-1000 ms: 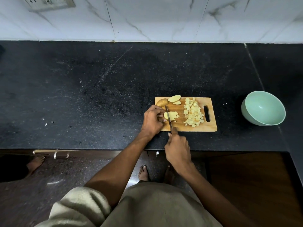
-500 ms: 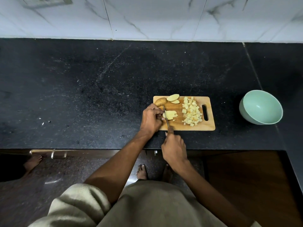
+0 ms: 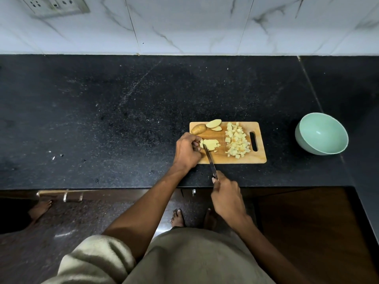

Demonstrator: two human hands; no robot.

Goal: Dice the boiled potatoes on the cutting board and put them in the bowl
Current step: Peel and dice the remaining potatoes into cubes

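A wooden cutting board (image 3: 221, 158) lies on the black counter. My left hand (image 3: 186, 151) pinches a stack of potato slices (image 3: 210, 144) at the board's left side. In my right hand (image 3: 226, 196) I grip the handle of a knife (image 3: 209, 157); its blade lies across the left end of that stack. A pile of diced potato (image 3: 238, 142) sits on the board's right half. A skin-on potato piece (image 3: 198, 129) and two slices (image 3: 214, 124) rest at the board's far left corner. The mint green bowl (image 3: 322, 136) stands to the right, with nothing in it.
The black granite counter (image 3: 102, 119) stretches far to the left, with a few small scraps (image 3: 53, 156) near its front. A white marble wall with a socket plate (image 3: 55, 5) backs it. Below the counter edge are a cabinet handle (image 3: 61, 194), the floor and bare feet.
The knife blade has shifted left along the potato stack, closer to my left fingers. My right hand has drawn back toward the counter's front edge.
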